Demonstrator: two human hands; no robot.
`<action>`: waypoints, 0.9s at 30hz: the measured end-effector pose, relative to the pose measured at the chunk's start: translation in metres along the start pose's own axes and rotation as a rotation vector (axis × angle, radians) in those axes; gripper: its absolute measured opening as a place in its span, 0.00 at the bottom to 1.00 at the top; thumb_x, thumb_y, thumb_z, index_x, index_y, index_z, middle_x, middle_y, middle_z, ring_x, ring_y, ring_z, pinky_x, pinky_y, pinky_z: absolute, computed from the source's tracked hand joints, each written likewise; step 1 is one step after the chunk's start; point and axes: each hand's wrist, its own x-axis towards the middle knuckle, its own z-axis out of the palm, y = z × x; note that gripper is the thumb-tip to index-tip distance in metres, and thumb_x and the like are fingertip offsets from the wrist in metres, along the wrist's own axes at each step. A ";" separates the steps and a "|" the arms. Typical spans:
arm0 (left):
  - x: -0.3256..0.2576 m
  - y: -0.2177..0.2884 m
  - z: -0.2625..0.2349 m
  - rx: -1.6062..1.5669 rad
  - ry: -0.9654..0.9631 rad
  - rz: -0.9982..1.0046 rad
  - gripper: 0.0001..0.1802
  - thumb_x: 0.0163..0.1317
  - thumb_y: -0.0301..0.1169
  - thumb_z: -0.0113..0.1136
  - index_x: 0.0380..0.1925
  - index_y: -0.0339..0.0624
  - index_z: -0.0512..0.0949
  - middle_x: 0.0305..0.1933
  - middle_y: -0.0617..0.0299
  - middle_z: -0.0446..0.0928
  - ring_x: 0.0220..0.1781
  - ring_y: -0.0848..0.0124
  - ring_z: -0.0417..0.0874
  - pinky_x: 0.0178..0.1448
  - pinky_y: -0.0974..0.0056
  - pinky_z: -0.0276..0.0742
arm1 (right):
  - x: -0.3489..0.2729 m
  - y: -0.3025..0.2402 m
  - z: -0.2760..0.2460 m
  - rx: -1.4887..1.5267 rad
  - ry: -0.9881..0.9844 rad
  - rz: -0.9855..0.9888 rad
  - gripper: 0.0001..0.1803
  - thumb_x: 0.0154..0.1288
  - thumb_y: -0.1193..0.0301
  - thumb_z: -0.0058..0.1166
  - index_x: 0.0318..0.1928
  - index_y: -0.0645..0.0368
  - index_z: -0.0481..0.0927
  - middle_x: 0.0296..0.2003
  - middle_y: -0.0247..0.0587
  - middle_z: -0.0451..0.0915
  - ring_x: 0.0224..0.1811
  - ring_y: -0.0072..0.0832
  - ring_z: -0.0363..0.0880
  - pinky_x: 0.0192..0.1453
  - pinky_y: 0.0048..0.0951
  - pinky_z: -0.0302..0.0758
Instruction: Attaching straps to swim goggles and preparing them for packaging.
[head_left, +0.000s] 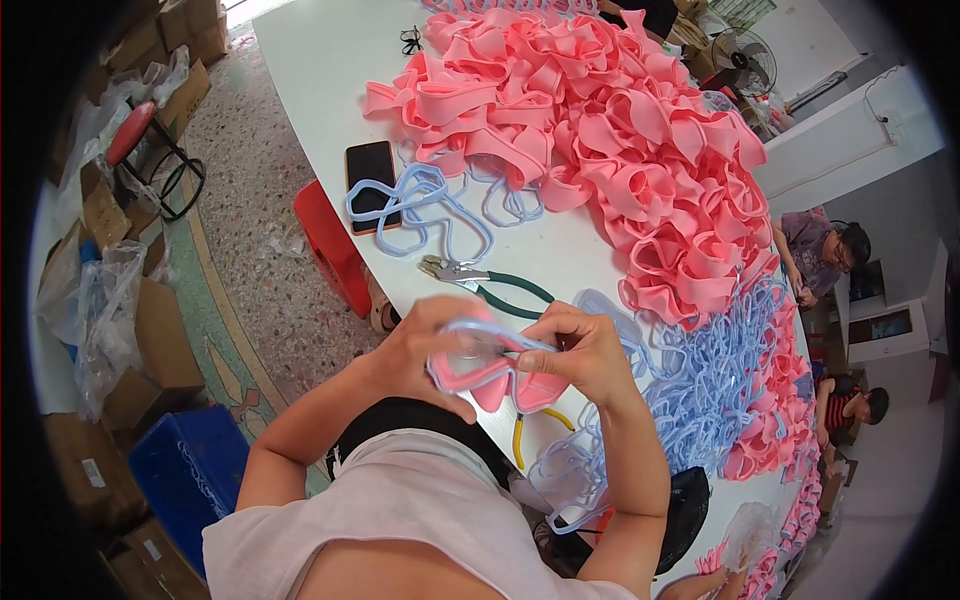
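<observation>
Between my hands is a pink foam piece edged with a pale-blue, goggle-shaped frame, held over the table's near edge. My right hand pinches its right side between thumb and fingers. Around its left side curves my left hand, its fingers partly smeared by motion. Just beyond my hands lie pliers with dark green handles. Partly under the held piece is a tool with yellow handles. Farther off, loose pale-blue frames overlap a dark phone.
A large heap of pink foam bands covers the table's far side, with a tangled pile of pale-blue frames at right. A red stool and blue bin stand left. People sit along the right side.
</observation>
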 end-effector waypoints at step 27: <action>0.005 0.021 0.031 -1.469 0.595 -1.251 0.22 0.63 0.30 0.62 0.56 0.38 0.71 0.49 0.60 0.75 0.50 0.70 0.78 0.55 0.62 0.75 | 0.000 0.029 0.011 0.117 0.378 -0.107 0.11 0.50 0.75 0.72 0.35 0.62 0.85 0.23 0.22 0.69 0.24 0.12 0.59 0.28 0.17 0.56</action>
